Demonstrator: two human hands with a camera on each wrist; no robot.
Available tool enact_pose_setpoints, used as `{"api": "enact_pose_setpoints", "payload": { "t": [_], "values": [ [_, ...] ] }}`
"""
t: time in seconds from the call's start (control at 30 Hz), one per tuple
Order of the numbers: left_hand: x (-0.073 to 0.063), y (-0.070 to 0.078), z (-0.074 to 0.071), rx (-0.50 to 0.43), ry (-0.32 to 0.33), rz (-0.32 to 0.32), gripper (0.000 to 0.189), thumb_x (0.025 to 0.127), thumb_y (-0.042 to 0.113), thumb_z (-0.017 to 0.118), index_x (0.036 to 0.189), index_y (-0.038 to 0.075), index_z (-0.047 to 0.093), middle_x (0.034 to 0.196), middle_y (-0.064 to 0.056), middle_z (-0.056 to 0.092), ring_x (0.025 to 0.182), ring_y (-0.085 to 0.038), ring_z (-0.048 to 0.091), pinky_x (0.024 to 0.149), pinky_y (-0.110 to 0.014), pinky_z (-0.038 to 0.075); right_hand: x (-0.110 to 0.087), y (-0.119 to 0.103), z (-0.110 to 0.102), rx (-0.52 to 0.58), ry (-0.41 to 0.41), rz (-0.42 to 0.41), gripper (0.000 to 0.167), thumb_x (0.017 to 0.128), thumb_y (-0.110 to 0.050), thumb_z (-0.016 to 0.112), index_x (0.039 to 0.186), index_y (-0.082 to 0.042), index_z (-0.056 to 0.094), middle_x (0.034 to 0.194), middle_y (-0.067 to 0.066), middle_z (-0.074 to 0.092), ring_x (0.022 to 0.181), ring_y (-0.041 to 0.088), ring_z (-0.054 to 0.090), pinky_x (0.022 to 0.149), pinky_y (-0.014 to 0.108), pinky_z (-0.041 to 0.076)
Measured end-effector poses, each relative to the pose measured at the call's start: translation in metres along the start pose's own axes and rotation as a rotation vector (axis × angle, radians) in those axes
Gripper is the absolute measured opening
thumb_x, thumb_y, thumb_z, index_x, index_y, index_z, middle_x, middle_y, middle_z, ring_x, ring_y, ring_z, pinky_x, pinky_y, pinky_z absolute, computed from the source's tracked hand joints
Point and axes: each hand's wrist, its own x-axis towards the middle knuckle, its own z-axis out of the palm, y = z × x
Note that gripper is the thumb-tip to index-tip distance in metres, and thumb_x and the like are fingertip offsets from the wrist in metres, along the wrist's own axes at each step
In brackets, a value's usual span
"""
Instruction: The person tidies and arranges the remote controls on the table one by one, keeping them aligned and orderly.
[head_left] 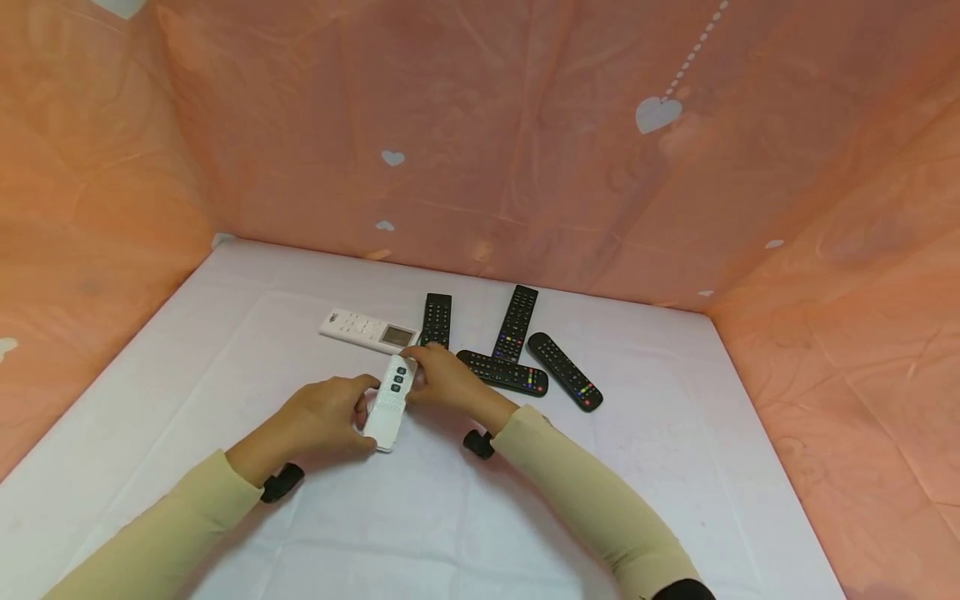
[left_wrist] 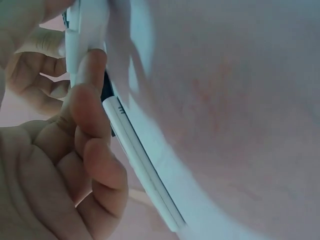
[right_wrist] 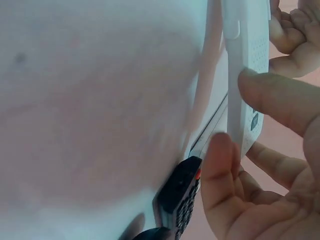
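small white remote [head_left: 390, 402] is pinched at both ends, left hand [head_left: 324, 421] near end, right hand [head_left: 442, 377] far end. best kept level, clear of black remotes [head_left: 504, 372].

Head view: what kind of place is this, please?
Probably a staged recording booth, not a lived-in room: pink sheeting with white hearts walls in a white-covered table, and several remotes lie there, four black remotes and a white remote with a screen.
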Motion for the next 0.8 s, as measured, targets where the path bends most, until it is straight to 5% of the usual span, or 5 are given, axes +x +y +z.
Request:
{"api": "enact_pose_setpoints", "payload": {
  "t": [0.23, 0.8],
  "values": [
    [-0.001, -0.006, -0.008, -0.017, -0.004, -0.023, 0.072, 0.062, 0.028, 0.086, 0.122, 0.003, 0.054, 0.076, 0.007, 0.055, 0.067, -0.008, 0.049, 0.06, -0.026, 0.039, 0.015, -0.008, 0.003, -0.004, -0.024, 0.014, 0.062, 0.077, -0.024, 0.082, 0.13, -0.007, 0.055, 0.12, 0.009, 0.063, 0.103, 0.016, 0.057, 0.089, 0.027, 0.048],
    [0.0, -0.021, -0.01, -0.114, -0.081, -0.008, 0.07, 0.065, 0.027, 0.086, 0.123, 0.001, 0.055, 0.076, 0.006, 0.059, 0.067, -0.009, 0.05, 0.061, -0.026, 0.04, 0.025, -0.011, 0.008, -0.035, -0.075, 0.022, 0.059, 0.074, -0.022, 0.083, 0.126, -0.007, 0.059, 0.106, 0.005, 0.065, 0.094, 0.014, 0.057, 0.082, 0.024, 0.047]
  ]
}}
